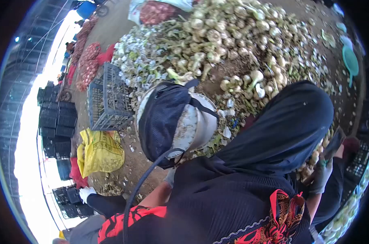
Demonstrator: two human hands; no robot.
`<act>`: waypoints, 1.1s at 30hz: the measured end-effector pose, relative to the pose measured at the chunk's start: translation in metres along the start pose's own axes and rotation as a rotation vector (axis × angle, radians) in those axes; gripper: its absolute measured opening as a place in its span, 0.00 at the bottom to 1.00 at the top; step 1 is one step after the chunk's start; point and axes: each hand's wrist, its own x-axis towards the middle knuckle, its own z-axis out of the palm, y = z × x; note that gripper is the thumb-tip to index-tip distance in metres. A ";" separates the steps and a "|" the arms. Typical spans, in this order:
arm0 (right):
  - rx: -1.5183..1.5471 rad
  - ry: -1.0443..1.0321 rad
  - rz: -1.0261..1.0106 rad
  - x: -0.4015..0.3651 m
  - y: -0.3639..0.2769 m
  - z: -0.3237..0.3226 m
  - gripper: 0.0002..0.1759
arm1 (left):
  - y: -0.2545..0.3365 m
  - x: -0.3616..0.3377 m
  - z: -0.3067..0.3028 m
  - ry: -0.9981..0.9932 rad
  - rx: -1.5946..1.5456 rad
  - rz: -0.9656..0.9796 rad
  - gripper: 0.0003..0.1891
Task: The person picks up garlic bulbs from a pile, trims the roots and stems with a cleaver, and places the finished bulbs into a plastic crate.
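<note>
My left hand (169,177), in a greyish glove, is low beside the white bucket (197,122). Its fingers are hidden behind dark cloth and the bucket's near side. A black mesh bag (162,122) with straps covers much of the bucket, and a dark cable (148,173) runs from it toward me. On the far right, my right hand (322,178), also in a grey glove, is beside my bent knee, close to some garlic bulbs (308,166). What its fingers hold, if anything, I cannot make out. The large pile of garlic bulbs (229,34) spreads beyond the bucket.
A grey plastic crate (107,101) and a yellow sack (101,152) stand to the left. Black crates (56,118) are stacked farther off. Red net sacks (89,65) line the background. Another person's white-gloved hand (87,194) is at lower left. A green basin (350,61) lies right.
</note>
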 end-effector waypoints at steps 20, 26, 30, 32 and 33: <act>0.271 0.019 -0.122 -0.008 -0.002 0.013 0.21 | 0.365 0.048 -0.307 0.166 -1.235 0.553 0.30; 0.091 0.006 -0.043 -0.011 -0.006 0.002 0.26 | 0.256 0.141 -0.273 0.396 -1.188 0.333 0.28; 0.089 0.034 -0.144 -0.017 -0.015 0.005 0.24 | 0.089 0.159 -0.163 0.318 -0.911 0.064 0.28; -0.004 0.080 -0.213 -0.008 0.004 -0.011 0.20 | -0.005 0.159 -0.119 0.250 -0.840 -0.110 0.19; -0.021 0.105 -0.253 -0.011 0.002 -0.007 0.19 | -0.033 0.150 -0.105 0.237 -0.753 -0.195 0.19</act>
